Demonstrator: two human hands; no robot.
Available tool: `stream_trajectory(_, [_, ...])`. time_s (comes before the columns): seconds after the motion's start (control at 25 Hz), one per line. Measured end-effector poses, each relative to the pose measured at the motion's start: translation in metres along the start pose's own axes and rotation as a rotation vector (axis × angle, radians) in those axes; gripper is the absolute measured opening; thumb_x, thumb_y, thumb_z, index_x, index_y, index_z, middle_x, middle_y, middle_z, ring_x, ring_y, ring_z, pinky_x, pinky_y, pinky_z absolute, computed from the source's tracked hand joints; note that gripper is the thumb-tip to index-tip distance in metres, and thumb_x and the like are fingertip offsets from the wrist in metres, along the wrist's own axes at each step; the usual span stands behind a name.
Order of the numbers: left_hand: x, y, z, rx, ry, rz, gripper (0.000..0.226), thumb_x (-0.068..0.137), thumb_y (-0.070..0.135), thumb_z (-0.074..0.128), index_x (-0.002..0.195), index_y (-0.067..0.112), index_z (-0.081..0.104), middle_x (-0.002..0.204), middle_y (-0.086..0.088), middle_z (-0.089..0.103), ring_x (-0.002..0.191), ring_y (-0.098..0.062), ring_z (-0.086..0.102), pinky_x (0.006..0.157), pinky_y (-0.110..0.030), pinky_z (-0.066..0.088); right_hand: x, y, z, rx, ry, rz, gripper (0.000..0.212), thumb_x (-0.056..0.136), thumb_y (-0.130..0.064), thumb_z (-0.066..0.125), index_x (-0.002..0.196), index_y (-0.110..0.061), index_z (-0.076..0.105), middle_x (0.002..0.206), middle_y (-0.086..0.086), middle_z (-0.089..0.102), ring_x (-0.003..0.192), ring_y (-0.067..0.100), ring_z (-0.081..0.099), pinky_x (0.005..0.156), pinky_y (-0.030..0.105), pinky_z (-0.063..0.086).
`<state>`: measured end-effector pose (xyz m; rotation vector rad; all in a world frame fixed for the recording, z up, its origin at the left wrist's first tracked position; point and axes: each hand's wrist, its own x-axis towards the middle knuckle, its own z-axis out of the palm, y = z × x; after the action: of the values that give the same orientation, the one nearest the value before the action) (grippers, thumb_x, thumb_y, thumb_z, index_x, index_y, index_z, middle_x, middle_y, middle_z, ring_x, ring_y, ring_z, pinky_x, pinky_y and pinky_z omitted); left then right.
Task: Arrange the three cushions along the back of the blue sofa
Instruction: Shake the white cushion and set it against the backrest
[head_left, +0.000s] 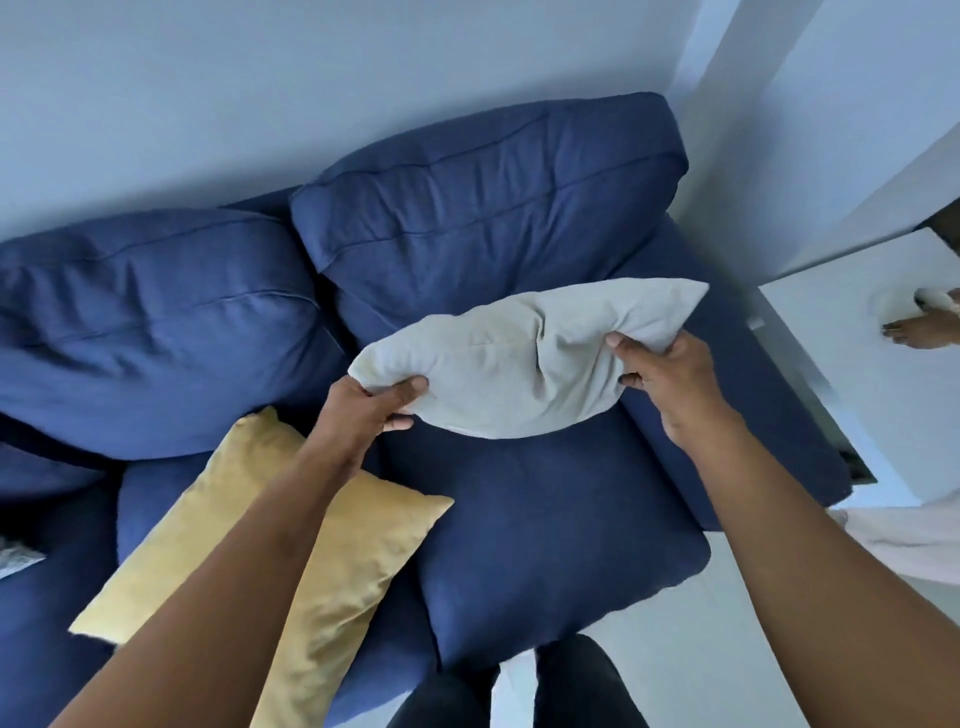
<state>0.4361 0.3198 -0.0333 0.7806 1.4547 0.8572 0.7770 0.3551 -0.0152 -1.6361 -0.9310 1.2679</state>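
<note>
A pale grey cushion (519, 358) hangs above the right seat of the blue sofa (545, 525), close to the right back pillow (483, 208). My left hand (374, 405) grips its lower left corner and my right hand (660, 374) grips its right edge. A yellow cushion (363, 545) lies flat on the seat to the left, partly under my left forearm. At the far left edge a small grey patterned corner (15, 558) shows; what it is I cannot tell.
The left back pillow (156, 332) leans against the white wall (260, 93). A mirrored surface (883, 395) stands right of the sofa arm and reflects a hand. Light floor (701, 649) and my dark-trousered legs (571, 691) are below the seat.
</note>
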Motion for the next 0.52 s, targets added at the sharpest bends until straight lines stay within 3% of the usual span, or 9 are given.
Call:
stream_trajectory(0.12, [0.036, 0.001, 0.028, -0.002, 0.139, -0.005, 0.030, 0.086, 0.019, 0.083, 0.114, 0.013, 0.075, 0.103, -0.002, 0.082, 0.097, -0.018, 0.079, 0.073, -0.028, 0.061, 0.052, 0.008, 0.004, 0.038, 0.014, 0.035, 0.015, 0.090, -0.017, 0.081, 0.101, -0.022, 0.072, 0.098, -0.007, 0.078, 0.090, 0.007, 0.077, 0.064, 0.023, 0.061])
stream_trajectory(0.2, [0.069, -0.003, 0.043, 0.012, 0.223, -0.030, 0.024, 0.084, 0.020, 0.085, 0.106, 0.016, 0.076, 0.098, 0.001, 0.081, 0.089, -0.012, 0.078, 0.069, -0.025, 0.061, 0.095, 0.020, 0.007, 0.015, -0.002, 0.081, 0.015, 0.090, -0.017, 0.080, 0.101, -0.020, 0.072, 0.096, -0.007, 0.078, 0.090, 0.008, 0.077, 0.064, 0.026, 0.063])
stream_trajectory(0.32, [0.117, -0.012, 0.061, 0.034, 0.297, -0.071, 0.019, 0.083, 0.023, 0.087, 0.098, 0.021, 0.074, 0.094, 0.003, 0.080, 0.077, -0.006, 0.076, 0.066, -0.024, 0.060, 0.154, 0.045, 0.014, -0.041, -0.001, 0.143, 0.015, 0.090, -0.020, 0.080, 0.102, -0.019, 0.071, 0.100, -0.001, 0.076, 0.093, 0.016, 0.074, 0.076, 0.035, 0.066])
stream_trajectory(0.4, [0.145, -0.021, 0.067, 0.049, 0.317, -0.124, 0.022, 0.083, 0.026, 0.086, 0.100, 0.018, 0.073, 0.098, -0.002, 0.079, 0.081, -0.013, 0.076, 0.066, -0.027, 0.060, 0.186, 0.062, 0.020, -0.089, 0.000, 0.185, 0.013, 0.090, -0.024, 0.079, 0.094, -0.023, 0.067, 0.096, -0.003, 0.073, 0.089, 0.016, 0.071, 0.081, 0.038, 0.065])
stream_trajectory(0.52, [0.182, -0.038, 0.078, 0.067, 0.330, -0.248, 0.037, 0.080, 0.037, 0.083, 0.109, 0.017, 0.071, 0.112, -0.009, 0.078, 0.102, -0.028, 0.076, 0.081, -0.041, 0.065, 0.224, 0.087, 0.034, -0.180, -0.022, 0.261, 0.016, 0.090, -0.031, 0.077, 0.086, -0.029, 0.062, 0.091, -0.007, 0.070, 0.087, 0.019, 0.072, 0.087, 0.047, 0.064])
